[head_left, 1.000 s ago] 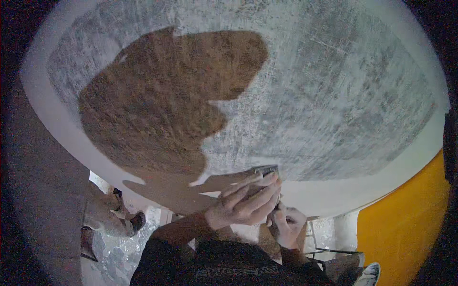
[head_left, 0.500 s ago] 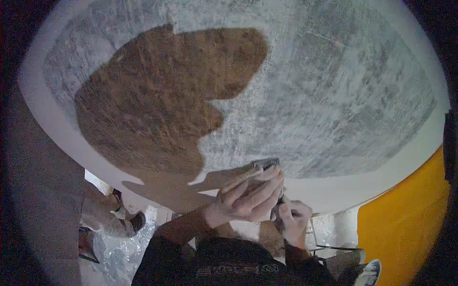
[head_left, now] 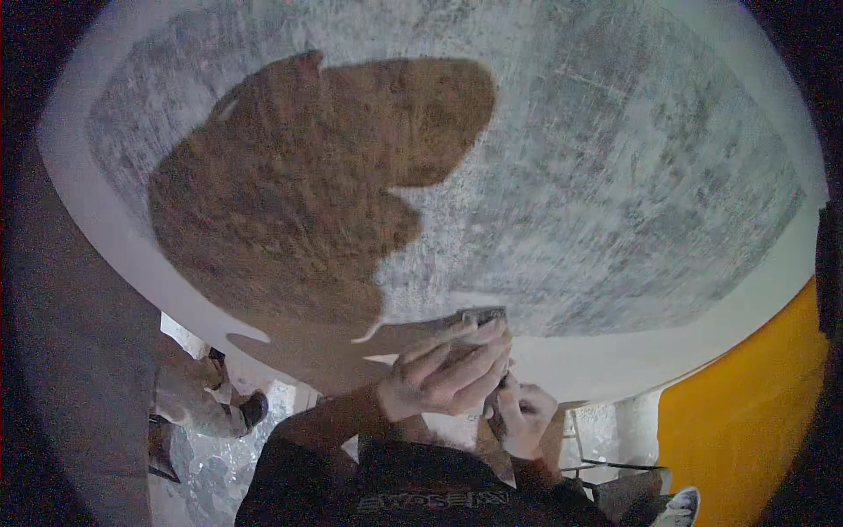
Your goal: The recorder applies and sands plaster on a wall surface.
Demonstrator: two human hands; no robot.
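Before me stands a large curved white panel with a scuffed, dusty grey middle. My left hand is closed over a dark grey flat block, its far end against the panel's near border. The fingers hide most of the block. Close beside it, to the right and lower, my right hand is closed round a narrow dark piece. Whether that piece and the block are one tool, I cannot tell. Both hands look dusty.
My shadow falls brown across the panel's left half. An orange sheet hangs at the right. Below left, another person's leg and dark shoe show on a blotchy, pale floor. A thin dark metal frame stands at the lower right.
Both hands, with the block and the narrow dark piece, have shifted slightly left and nearer to me. Their grips look the same.
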